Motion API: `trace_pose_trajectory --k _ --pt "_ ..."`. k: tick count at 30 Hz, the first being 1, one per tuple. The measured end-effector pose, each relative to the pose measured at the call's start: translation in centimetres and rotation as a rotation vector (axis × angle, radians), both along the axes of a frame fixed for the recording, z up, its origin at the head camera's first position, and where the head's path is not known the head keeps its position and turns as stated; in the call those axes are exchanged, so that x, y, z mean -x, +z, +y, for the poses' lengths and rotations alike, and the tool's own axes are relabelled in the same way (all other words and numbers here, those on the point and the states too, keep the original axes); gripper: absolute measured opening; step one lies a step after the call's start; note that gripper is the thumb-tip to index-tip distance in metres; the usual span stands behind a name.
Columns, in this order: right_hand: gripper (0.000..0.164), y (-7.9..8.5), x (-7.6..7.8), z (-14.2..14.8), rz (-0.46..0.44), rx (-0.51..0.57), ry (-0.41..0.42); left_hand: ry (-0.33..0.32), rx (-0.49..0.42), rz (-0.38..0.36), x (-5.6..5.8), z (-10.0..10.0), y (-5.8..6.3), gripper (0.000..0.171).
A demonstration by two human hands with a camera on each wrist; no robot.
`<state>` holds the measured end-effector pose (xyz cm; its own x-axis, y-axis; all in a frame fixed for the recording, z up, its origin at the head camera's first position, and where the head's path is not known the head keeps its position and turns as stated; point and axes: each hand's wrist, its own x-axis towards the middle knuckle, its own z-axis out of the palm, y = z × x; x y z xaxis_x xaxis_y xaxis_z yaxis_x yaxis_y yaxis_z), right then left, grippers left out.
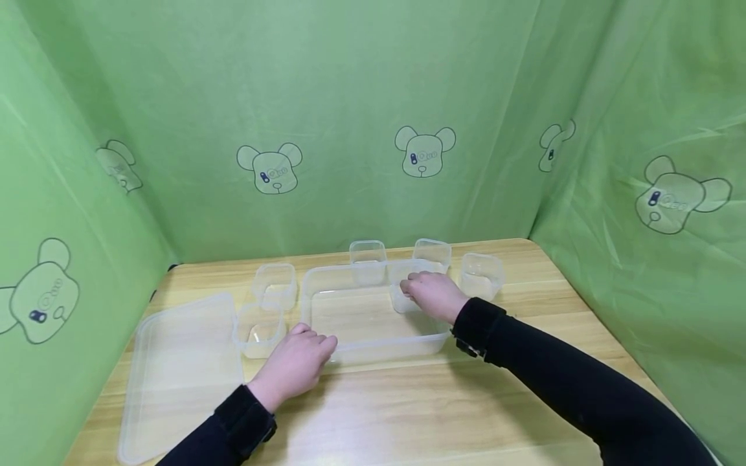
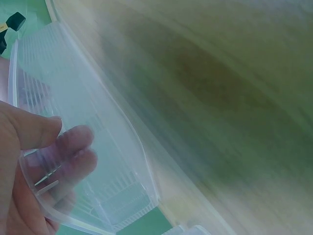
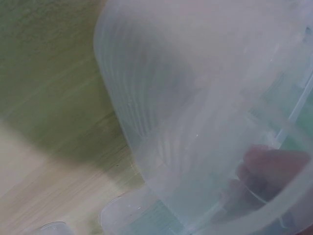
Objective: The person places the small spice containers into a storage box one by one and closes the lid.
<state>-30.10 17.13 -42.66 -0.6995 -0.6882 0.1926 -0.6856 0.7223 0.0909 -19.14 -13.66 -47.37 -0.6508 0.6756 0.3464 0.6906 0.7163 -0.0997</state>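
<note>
A large clear plastic container (image 1: 381, 349) lies open-topped in the middle of the wooden table. My left hand (image 1: 298, 364) pinches its near left rim; in the left wrist view the thumb (image 2: 41, 129) is on one side of the clear wall and fingers (image 2: 78, 152) show through it. Inside the container's right end, a small clear plastic box (image 1: 401, 299) stands in the far corner. My right hand (image 1: 434, 296) reaches over the right rim and holds this box by its upper edge. Through the cloudy wall, the right wrist view shows curled fingers (image 3: 269, 169).
A flat clear lid (image 1: 183, 369) lies at the left. Two small clear boxes (image 1: 275, 283) stand between lid and container, the nearer one (image 1: 258, 331) beside the left hand. Three more line the back and right, including one (image 1: 481, 275). Green curtains (image 1: 350, 77) enclose the table.
</note>
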Motion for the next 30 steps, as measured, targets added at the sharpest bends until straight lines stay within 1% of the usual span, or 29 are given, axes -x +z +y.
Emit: trace_pose_trajectory --k 5,15,22,26,30 --pt "0.035 -0.08 0.09 0.01 -0.003 0.003 -0.004 0.000 0.007 0.005 -0.02 -0.01 0.00 0.028" --pt "0.034 -0.06 -0.13 -0.06 0.022 0.003 -0.004 -0.005 -0.003 0.007 -0.16 -0.04 0.16 0.029" --pt "0.025 -0.14 -0.27 0.13 0.027 0.006 0.003 -0.006 -0.009 0.005 -0.13 0.09 0.07 0.029" --pt "0.018 0.13 -0.40 0.20 0.004 0.005 -0.001 -0.001 -0.006 -0.002 -0.16 0.11 0.13 0.028" --pt "0.018 0.74 -0.52 0.55 -0.014 0.019 -0.008 0.002 -0.006 -0.010 -0.20 0.10 0.16 0.027"
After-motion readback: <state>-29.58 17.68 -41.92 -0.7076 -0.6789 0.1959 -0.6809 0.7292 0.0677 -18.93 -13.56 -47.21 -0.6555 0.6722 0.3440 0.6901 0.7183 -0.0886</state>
